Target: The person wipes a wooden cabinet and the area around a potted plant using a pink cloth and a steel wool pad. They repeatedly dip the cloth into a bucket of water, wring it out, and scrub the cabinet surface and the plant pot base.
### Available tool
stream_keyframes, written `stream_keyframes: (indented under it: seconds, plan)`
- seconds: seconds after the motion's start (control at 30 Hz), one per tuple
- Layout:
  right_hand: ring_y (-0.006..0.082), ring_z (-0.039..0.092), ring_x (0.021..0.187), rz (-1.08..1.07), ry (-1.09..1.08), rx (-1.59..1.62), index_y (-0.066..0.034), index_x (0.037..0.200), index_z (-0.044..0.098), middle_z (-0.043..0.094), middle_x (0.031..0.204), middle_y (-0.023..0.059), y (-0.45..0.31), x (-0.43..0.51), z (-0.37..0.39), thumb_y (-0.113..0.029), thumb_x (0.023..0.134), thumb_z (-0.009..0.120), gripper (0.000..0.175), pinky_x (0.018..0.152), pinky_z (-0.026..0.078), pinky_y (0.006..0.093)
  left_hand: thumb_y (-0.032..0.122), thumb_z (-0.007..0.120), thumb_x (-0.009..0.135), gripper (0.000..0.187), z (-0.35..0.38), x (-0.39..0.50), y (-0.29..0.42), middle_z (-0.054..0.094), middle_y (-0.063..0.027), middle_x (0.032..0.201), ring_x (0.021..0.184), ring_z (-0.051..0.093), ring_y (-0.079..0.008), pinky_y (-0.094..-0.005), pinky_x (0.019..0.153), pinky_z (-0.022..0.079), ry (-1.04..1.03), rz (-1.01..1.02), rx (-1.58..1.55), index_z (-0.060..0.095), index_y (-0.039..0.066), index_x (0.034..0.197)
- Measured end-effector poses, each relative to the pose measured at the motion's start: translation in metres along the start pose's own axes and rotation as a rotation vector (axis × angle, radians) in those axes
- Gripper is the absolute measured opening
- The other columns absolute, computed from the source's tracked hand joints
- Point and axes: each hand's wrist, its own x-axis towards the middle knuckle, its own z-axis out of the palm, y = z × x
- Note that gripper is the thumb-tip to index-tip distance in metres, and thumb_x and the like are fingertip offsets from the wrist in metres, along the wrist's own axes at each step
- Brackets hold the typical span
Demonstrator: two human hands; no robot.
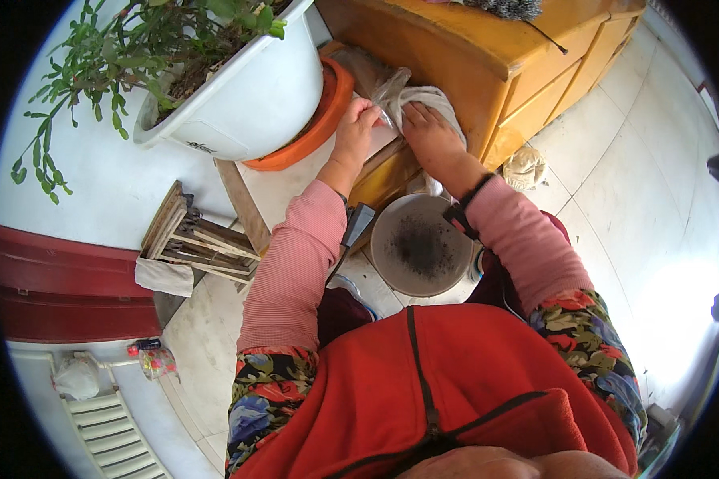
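My left hand [358, 127] has its fingers pinched on a clear plastic bag [389, 90] beside the wooden cabinet. To its right, my right hand [429, 135] lies on a white cloth [440, 99], its fingers pressed into the folds against the cabinet's side. Below the hands a round basin [422, 245] stands on the floor between my feet, with dark dirty matter at its bottom. One end of a whitish cloth hangs just above the basin's rim.
A white planter [245, 102] with a trailing plant stands in an orange saucer [335, 114] at upper left. The yellow wooden cabinet [485, 72] fills the upper right. A folded wooden stool [207, 242] leans at left. A crumpled pale bag [525, 169] lies on the tiles.
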Motion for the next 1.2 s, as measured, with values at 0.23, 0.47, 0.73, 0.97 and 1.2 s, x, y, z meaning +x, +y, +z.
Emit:
stream_keyframes:
  seconds: [0.23, 0.47, 0.73, 0.97, 1.2]
  plan:
    - [0.0305, 0.056, 0.128, -0.008, 0.257, -0.125, -0.0007, 0.124, 0.061, 0.059, 0.134, 0.0150, -0.007, -0.027, 0.010, -0.012, 0.087, 0.057, 0.039, 0.108, 0.045, 0.0392, 0.019, 0.060, 0.100, 0.013, -0.001, 0.001, -0.002, 0.062, -0.0018, 0.093, 0.089, 0.060, -0.0128, -0.0275, 0.086, 0.048, 0.004, 0.025, 0.039, 0.060, 0.005, 0.099]
    - [0.0337, 0.058, 0.124, 0.098, 0.141, -0.059, -0.0016, 0.125, 0.058, 0.058, 0.134, 0.0189, 0.000, 0.008, 0.005, -0.009, 0.089, 0.054, 0.037, 0.104, 0.048, 0.0410, 0.019, 0.060, 0.100, 0.013, -0.003, 0.001, -0.003, 0.063, -0.0024, 0.092, 0.089, 0.060, -0.0128, -0.0275, 0.086, 0.048, 0.000, 0.067, 0.080, 0.061, 0.005, 0.099]
    - [0.0404, 0.066, 0.103, 0.013, -0.320, 0.273, 0.0020, 0.114, 0.060, 0.067, 0.108, 0.0243, -0.003, -0.118, -0.038, -0.001, 0.086, 0.052, 0.029, 0.088, 0.054, 0.0450, 0.018, 0.062, 0.098, 0.012, -0.001, 0.000, 0.001, 0.063, -0.0032, 0.092, 0.088, 0.059, -0.0130, -0.0280, 0.084, 0.048, 0.026, -0.024, 0.066, 0.062, 0.007, 0.101]
    - [0.0422, 0.066, 0.101, 0.032, -0.367, 0.506, 0.0023, 0.107, 0.061, 0.067, 0.104, 0.0256, 0.003, -0.124, -0.037, -0.001, 0.088, 0.050, 0.023, 0.085, 0.053, 0.0444, 0.032, 0.059, 0.102, 0.027, -0.012, 0.026, 0.012, 0.063, -0.0030, 0.101, 0.092, 0.059, -0.0127, -0.0300, 0.085, 0.049, 0.104, 0.158, 0.256, 0.064, 0.007, 0.110]
    - [0.0432, 0.066, 0.102, 0.034, -0.351, 0.625, 0.0021, 0.111, 0.060, 0.067, 0.102, 0.0281, 0.001, -0.116, -0.058, 0.000, 0.087, 0.050, 0.027, 0.086, 0.053, 0.0471, 0.028, 0.058, 0.100, 0.033, 0.015, 0.076, 0.019, 0.066, -0.0172, 0.125, 0.120, 0.059, -0.0348, -0.0401, 0.104, 0.046, -0.197, 0.631, 1.028, 0.068, 0.003, 0.119]
